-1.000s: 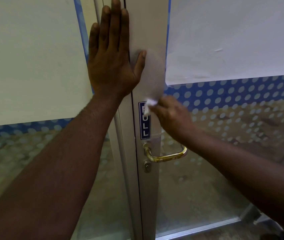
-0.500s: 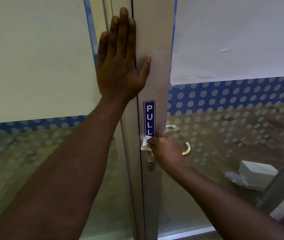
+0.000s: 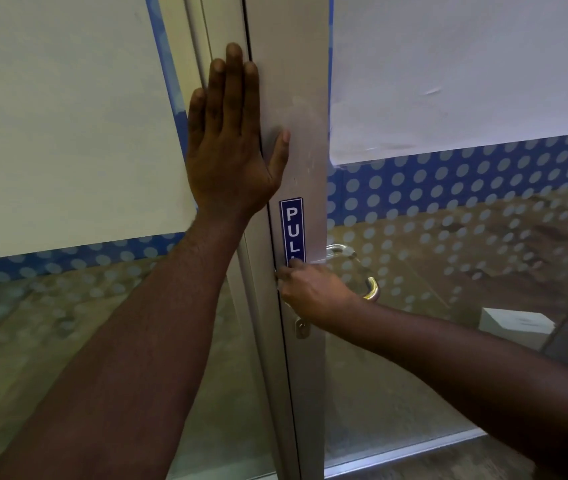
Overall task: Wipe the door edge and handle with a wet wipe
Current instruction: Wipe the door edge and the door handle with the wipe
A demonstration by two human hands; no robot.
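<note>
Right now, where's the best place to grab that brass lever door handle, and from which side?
Probably the horizontal bar of the brass lever door handle, approached from the right, where its curved free end shows past the right hand. The bar stands off the grey metal door stile, leaving room for fingers.
</note>
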